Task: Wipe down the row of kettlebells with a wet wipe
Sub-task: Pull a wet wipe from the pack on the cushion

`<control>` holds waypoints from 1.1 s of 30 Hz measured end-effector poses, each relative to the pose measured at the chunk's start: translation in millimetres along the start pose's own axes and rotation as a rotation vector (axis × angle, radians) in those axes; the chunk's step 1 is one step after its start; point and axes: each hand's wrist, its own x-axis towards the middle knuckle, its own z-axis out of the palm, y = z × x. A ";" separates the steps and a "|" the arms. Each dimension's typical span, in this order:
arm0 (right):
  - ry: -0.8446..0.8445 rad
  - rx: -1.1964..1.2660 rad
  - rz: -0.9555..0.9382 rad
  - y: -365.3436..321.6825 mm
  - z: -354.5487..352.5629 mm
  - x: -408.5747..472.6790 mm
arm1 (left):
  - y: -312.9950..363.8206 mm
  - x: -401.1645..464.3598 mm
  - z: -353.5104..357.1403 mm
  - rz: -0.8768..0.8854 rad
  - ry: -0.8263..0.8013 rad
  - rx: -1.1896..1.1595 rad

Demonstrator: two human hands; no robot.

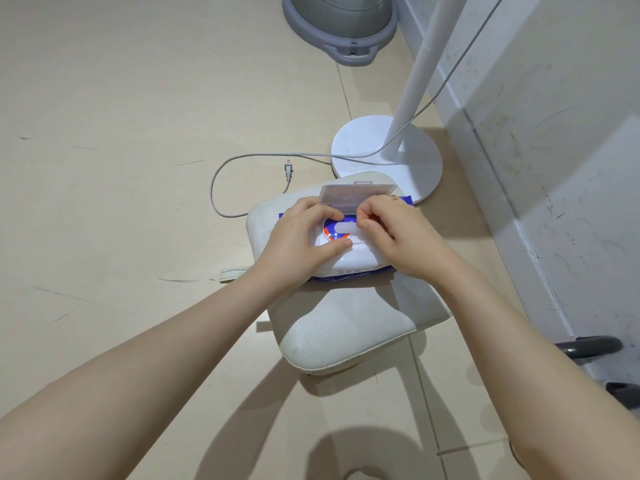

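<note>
A blue and white wet wipe pack [349, 263] lies on a white cushioned stool [346, 327]. Its clear plastic lid [356, 195] stands flipped up at the far side. My left hand [301, 240] rests on the pack, thumb pressing by the opening. My right hand [391, 233] has its fingertips curled at the opening, pinching at the wipe there. A dark curved kettlebell handle [588, 346] shows at the right edge, by the wall; the rest of it is out of view.
A white fan stand base [388, 157] sits just behind the stool, its grey cord and plug [287, 169] looping on the beige tiled floor. A grey round appliance base [341, 32] stands at the top. A white wall [554, 133] runs along the right.
</note>
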 end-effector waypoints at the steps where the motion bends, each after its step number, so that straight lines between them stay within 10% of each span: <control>1: 0.026 -0.009 0.004 -0.2 1.4 0.1 | 0.9 0.4 0.5 -0.008 0.002 -0.005; 19: 0.053 -0.131 -0.149 -8.2 -5.1 -2.8 | 3.5 2.3 -0.6 -0.054 0.001 0.012; 26: 0.037 0.004 0.138 -16.7 -1.6 10.2 | 4.2 2.2 0.7 -0.055 -0.005 0.032; 33: -0.034 -0.371 0.168 -32.2 -0.2 20.6 | 5.0 3.1 -0.5 -0.040 -0.020 0.060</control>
